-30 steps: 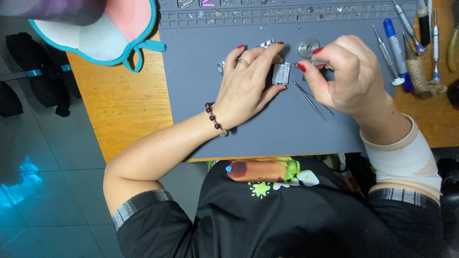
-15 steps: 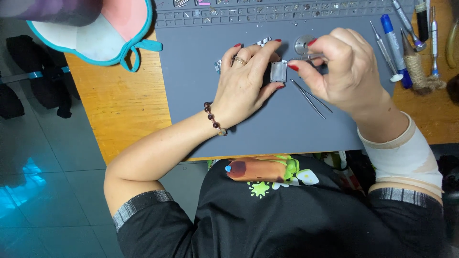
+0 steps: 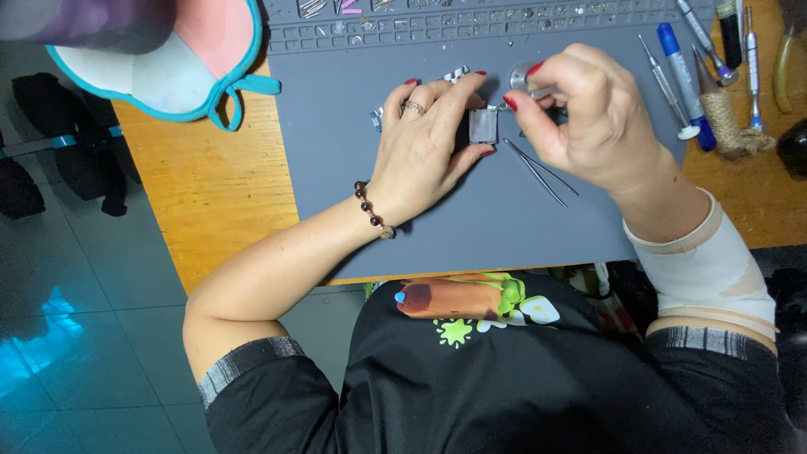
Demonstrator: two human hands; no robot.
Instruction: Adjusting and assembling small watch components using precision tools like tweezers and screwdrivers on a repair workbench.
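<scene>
Head view hid my left palm [image 3: 424,151]; its fingers clamped one small silver module [image 3: 483,125] on the grey mat [image 3: 353,168]. My right hand [image 3: 588,113] pinched a thin tool, tip hard to see. Since earlier, little had shifted. One pair of tweezers [image 3: 540,172] lay beside.

Grey work mat [image 3: 471,227]: matt, rubbery, smooth. Beneath it, wooden tabletop [image 3: 210,185], glossy orange varnish. On the mat: small metal plate [image 3: 483,126], dull silver; steel tweezers [image 3: 542,172], shiny. Right of the mat: twine-wrapped cone [image 3: 727,122], rough fibre.
</scene>
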